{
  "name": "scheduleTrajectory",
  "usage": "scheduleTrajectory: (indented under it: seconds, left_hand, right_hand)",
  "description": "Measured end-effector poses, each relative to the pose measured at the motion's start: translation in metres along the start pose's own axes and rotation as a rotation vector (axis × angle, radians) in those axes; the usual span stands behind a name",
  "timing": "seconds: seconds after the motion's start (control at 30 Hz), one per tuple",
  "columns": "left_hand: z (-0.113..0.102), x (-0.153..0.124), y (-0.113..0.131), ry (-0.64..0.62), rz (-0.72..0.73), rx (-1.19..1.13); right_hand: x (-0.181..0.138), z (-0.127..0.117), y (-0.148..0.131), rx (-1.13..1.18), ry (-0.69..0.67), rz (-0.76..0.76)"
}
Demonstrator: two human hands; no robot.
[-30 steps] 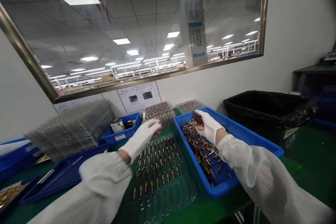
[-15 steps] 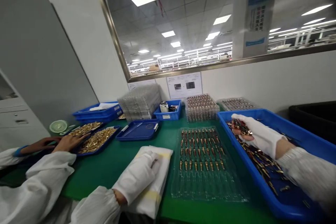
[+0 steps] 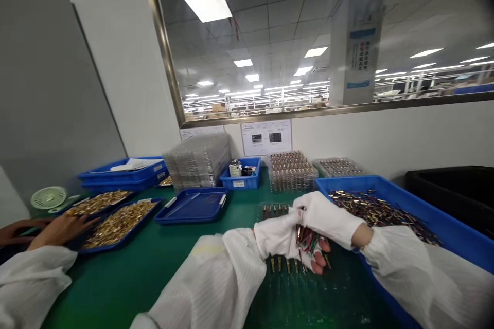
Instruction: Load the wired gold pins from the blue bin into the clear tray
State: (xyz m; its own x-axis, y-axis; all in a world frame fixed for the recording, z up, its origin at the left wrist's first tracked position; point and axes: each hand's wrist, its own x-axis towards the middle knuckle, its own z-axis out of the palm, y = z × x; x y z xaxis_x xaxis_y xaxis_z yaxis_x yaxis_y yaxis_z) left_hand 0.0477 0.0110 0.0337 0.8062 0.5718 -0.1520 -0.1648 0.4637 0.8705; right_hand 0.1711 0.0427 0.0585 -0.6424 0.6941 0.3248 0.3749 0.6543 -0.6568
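Observation:
Both my hands wear white gloves with bare fingertips and meet above a clear plastic tray [image 3: 304,298]. My left hand [image 3: 278,235] is turned palm up, its fingers curled round a bunch of thin gold-tipped parts [image 3: 306,239] with red and dark lengths. Right above it, my right hand [image 3: 328,218] has its fingers closed at the top of that bunch; a small ring end shows at its fingertips. Rows of similar parts lie in the tray, partly hidden by my hands. To the right, a blue bin [image 3: 343,183] holds a heap of loose ones.
Behind stand filled clear trays [image 3: 292,172], a tall stack of clear trays [image 3: 198,162] and a small blue box [image 3: 241,182]. A flat blue tray [image 3: 193,205] lies left of centre. At far left, a co-worker's hands [image 3: 57,229] touch trays of gold pieces [image 3: 119,223].
My right hand has come out of the blue bin with the bunch, leftward over the tray. My left hand has left the white folded pad and now cradles the bunch. The view has shifted slightly.

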Motion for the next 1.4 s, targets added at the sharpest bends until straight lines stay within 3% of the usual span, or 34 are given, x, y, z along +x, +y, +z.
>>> scheduleTrajectory:
  seconds: [0.07,0.13,0.23,0.4,0.5,0.6,0.67,0.73,0.87,0.97,1.07,1.17,1.3,1.4]
  left_hand:
    - [-0.012,0.005,-0.008,0.012,0.049,0.013]
    - [-0.023,0.005,-0.013,0.058,0.01,0.059]
    - [-0.032,0.004,-0.018,0.179,-0.022,0.066]
    - [-0.035,0.008,-0.026,0.302,0.065,-0.033]
    - [-0.04,0.011,-0.025,0.334,0.238,-0.13]
    - [-0.05,0.01,-0.015,0.428,0.462,-0.345]
    - [-0.056,0.008,-0.008,0.499,0.553,-0.489]
    - [-0.06,0.005,-0.005,0.545,0.584,-0.568]
    - [-0.06,0.005,-0.009,0.51,0.576,-0.574]
    - [-0.059,0.005,-0.011,0.494,0.594,-0.564]
    - [-0.063,0.002,-0.007,0.584,0.587,-0.542]
    - [-0.065,0.0,-0.005,0.646,0.582,-0.549]
    - [-0.057,0.008,-0.015,0.548,0.601,-0.562]
    - [-0.047,0.016,-0.025,0.57,0.638,-0.546]
  right_hand:
    - [0.001,0.005,0.001,-0.24,0.016,-0.023]
    - [0.0,0.012,0.001,-0.452,0.037,-0.08]
    - [-0.001,0.021,-0.001,-0.628,0.023,-0.136]
    - [0.004,0.023,-0.002,-0.526,0.073,-0.152]
    - [0.008,0.019,-0.001,-0.373,0.303,-0.101]
    - [0.01,0.018,0.005,-0.304,0.528,0.059]
    - [0.011,0.023,0.01,-0.252,0.471,0.153]
    - [0.01,0.033,0.015,-0.225,0.304,0.206]
    - [0.006,0.05,0.022,-0.252,0.131,0.232]
    - [0.004,0.046,0.021,-0.235,0.039,0.214]
    - [0.003,0.034,0.017,-0.21,-0.051,0.201]
    - [0.004,0.027,0.013,-0.141,0.027,0.174]
    - [0.009,0.033,0.019,-0.048,0.257,0.165]
    - [0.015,0.042,0.028,-0.002,0.258,0.242]
